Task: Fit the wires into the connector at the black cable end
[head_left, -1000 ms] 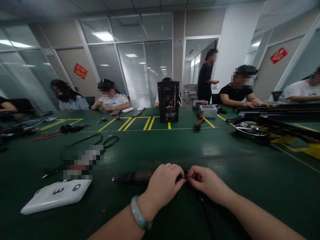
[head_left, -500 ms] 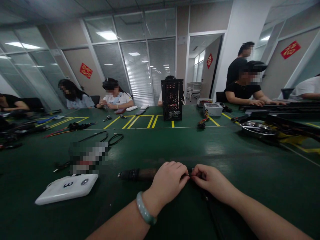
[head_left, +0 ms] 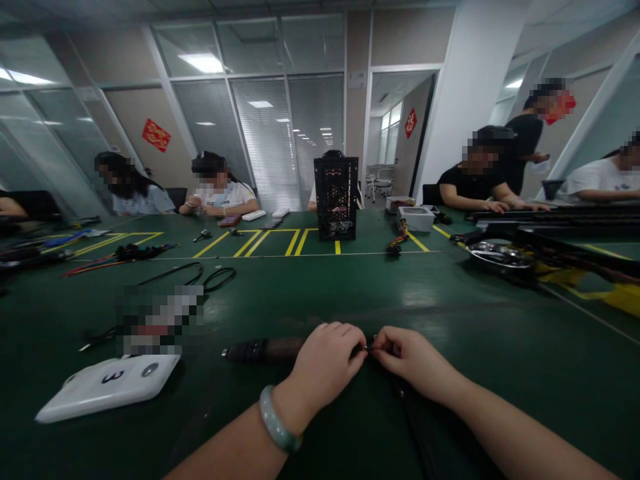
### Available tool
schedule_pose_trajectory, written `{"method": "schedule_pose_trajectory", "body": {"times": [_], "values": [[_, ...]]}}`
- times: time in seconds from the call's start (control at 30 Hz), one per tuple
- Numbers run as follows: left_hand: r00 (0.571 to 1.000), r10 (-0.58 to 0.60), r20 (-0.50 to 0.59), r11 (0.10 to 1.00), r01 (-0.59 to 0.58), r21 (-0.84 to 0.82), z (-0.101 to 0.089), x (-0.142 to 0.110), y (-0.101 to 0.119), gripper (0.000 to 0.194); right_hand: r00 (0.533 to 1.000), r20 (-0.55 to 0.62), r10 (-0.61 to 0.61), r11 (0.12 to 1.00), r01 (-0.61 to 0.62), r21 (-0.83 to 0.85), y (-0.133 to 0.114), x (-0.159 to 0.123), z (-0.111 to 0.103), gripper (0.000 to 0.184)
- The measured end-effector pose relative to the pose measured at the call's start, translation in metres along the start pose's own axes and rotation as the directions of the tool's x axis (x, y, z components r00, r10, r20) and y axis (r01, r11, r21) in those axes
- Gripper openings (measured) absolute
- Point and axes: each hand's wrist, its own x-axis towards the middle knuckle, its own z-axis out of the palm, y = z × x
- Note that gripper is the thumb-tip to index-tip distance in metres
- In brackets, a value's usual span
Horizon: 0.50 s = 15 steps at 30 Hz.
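Close together over the green table (head_left: 260,413), my left hand (head_left: 327,360) and my right hand (head_left: 410,357) have their fingertips pinched, nearly meeting. A tiny dark piece shows between them, too small to name. Under and behind my left hand lies a dark cylindrical tool, which looks like an electric screwdriver (head_left: 273,349), its tip pointing left. The hand covers its right end. A black cable (head_left: 413,420) runs from beneath my right hand toward the front edge. Around my left wrist is a pale green bangle (head_left: 277,421).
To the left are a white device marked 3 (head_left: 113,383), a blurred-out object (head_left: 165,317) and a black cable loop (head_left: 220,279). Farther back stand a black computer case (head_left: 336,200) and a power supply (head_left: 416,219). Dark frames and a fan (head_left: 500,253) lie right. Several people sit opposite.
The view has swung slightly right, so the table things appear farther left. Both hands keep the same pinch. A standing person at the back has moved right.
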Motion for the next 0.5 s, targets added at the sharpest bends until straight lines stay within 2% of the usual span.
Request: {"method": "schedule_pose_trajectory", "body": {"times": [0.23,0.5], "values": [[1.0,-0.005,0.006,1.0,0.005,0.007,-0.0022,0.0001,0.001,0.008,0.999,0.035,0.033,0.997,-0.035,0.061,-0.0026,-0.0013,-0.0023,0.01],[1.0,-0.007,0.018,1.0,0.008,-0.01,-0.0014,0.0017,0.0005,0.008,0.999,0.018,0.027,0.995,-0.029,0.091,0.0019,0.0001,-0.0021,0.011]]}}
